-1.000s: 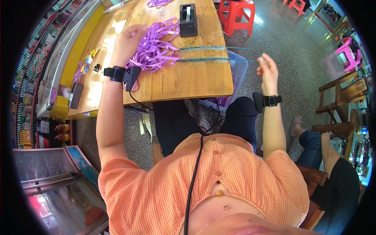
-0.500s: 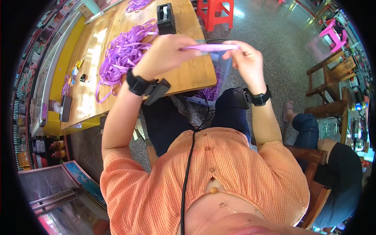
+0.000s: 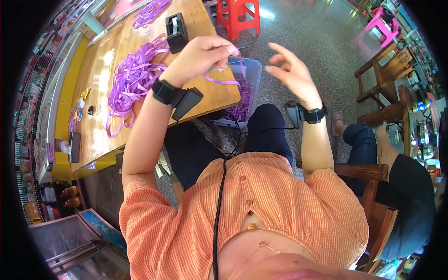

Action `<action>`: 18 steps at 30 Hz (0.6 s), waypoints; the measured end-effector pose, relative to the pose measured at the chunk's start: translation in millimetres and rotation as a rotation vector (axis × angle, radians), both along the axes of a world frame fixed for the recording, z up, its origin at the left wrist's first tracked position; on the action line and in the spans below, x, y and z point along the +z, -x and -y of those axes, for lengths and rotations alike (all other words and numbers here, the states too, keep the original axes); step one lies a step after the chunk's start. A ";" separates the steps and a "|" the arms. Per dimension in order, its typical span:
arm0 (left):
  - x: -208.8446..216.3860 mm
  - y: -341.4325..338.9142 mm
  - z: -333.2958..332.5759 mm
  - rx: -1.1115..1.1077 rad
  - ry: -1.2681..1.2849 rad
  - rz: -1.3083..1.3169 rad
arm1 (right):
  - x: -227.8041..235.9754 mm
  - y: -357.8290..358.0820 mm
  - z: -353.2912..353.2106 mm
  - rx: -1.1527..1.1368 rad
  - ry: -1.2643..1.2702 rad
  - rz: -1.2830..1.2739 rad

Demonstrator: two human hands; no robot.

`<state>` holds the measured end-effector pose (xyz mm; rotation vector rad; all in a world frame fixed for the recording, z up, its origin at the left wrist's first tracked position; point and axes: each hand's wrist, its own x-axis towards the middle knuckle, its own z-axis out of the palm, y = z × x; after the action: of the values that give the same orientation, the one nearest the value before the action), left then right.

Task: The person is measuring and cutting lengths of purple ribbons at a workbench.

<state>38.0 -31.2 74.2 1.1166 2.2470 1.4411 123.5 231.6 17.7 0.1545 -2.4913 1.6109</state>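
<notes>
My left hand (image 3: 207, 55) is closed over the table's right corner, thumb and fingers pinching a narrow purple ribbon (image 3: 228, 82). The ribbon hangs below the fingertips in a loose loop. To the right, my right hand (image 3: 290, 73) is held in the air with its fingers apart and nothing in them. Below and between the hands stands a clear plastic bin (image 3: 255, 70) with a tangle of purple ribbons (image 3: 240, 105) in it. On the wooden table lies a large heap of purple ribbons (image 3: 135, 70), left of my left hand.
A black tape dispenser (image 3: 176, 33) stands on the table (image 3: 205, 14) beyond my left wrist. Another purple bundle (image 3: 150, 13) lies farther back. A red stool (image 3: 239, 18) stands past the table; wooden chairs (image 3: 383, 70) and a seated person's leg (image 3: 361, 135) are at the right.
My right hand has let go of the ribbon's right end and opened. The ribbon, stretched between both hands before, now dangles from my left hand. The view has shifted slightly.
</notes>
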 end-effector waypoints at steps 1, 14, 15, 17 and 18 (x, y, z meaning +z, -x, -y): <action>-0.4 -0.6 -8.8 -0.007 0.003 0.001 | 8.1 -2.1 9.4 0.087 0.082 -0.001; 1.6 27.7 -53.0 -0.191 0.038 0.085 | 19.6 19.2 -30.7 0.171 0.366 0.000; 1.7 28.8 -52.4 -0.201 0.048 0.100 | 18.4 19.5 -33.8 0.157 0.365 -0.026; -0.8 31.1 -54.0 -0.211 0.059 0.116 | 17.2 21.0 -34.4 0.170 0.351 -0.095; -3.9 33.3 -55.1 -0.202 0.047 0.131 | 17.3 21.2 -31.8 0.169 0.352 -0.093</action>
<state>4.7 23.8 70.3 1.1607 2.0059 1.3330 102.3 263.4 35.0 0.3908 -2.1340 2.0279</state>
